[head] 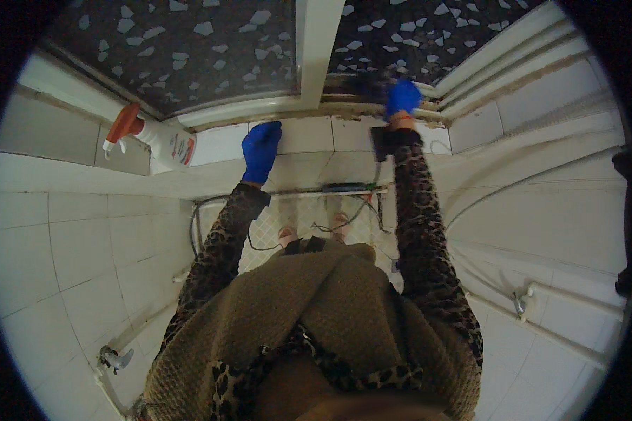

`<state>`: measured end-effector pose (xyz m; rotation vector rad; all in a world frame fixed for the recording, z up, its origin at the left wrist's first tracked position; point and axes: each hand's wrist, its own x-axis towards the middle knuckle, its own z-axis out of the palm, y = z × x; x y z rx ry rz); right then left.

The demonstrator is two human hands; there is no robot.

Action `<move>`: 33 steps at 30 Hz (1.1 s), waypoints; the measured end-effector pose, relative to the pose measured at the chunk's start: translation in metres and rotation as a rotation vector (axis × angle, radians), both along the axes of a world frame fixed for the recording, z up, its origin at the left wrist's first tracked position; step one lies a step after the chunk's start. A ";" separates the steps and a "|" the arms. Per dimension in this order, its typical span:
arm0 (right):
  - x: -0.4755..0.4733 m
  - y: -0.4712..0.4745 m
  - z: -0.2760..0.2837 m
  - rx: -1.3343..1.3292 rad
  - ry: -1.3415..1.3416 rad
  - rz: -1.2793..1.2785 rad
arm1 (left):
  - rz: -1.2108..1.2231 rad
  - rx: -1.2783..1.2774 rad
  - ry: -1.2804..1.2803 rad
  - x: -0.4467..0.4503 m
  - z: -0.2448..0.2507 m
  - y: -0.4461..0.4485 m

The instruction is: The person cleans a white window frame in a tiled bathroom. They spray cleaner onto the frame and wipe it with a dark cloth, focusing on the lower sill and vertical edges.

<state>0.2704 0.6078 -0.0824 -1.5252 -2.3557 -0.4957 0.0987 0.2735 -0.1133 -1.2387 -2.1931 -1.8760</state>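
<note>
My left hand [262, 150], in a blue glove, rests on the white tiled window sill [305, 135] with its fingers curled in; nothing shows in it. My right hand [403, 98], also blue-gloved, is at the bottom track of the sliding window [426, 107]. It is closed around a dark object [368, 84], too motion-blurred to name, that extends left over the track. Brown dirt marks the track and the joint along the sill. To the left of my left hand, a white spray bottle [171, 144] with an orange trigger head stands on the sill.
Dark patterned window panes [189, 47] lie beyond the white frame [318, 52]. Below the sill, a dark cable [192, 226] hangs near a rail [295, 192]. A grey hose [532, 171] and white pipes [569, 329] run along the right wall. A metal tap [117, 360] is at lower left.
</note>
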 end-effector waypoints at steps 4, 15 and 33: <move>0.042 0.056 -0.019 -0.091 0.447 -0.032 | 0.024 -0.040 -0.035 0.002 0.003 0.001; -0.033 -0.045 0.018 0.121 0.520 0.541 | 0.013 0.027 -0.265 0.010 0.008 0.005; 0.014 -0.005 0.031 0.096 0.971 0.755 | 0.081 0.011 -0.263 0.013 0.007 0.007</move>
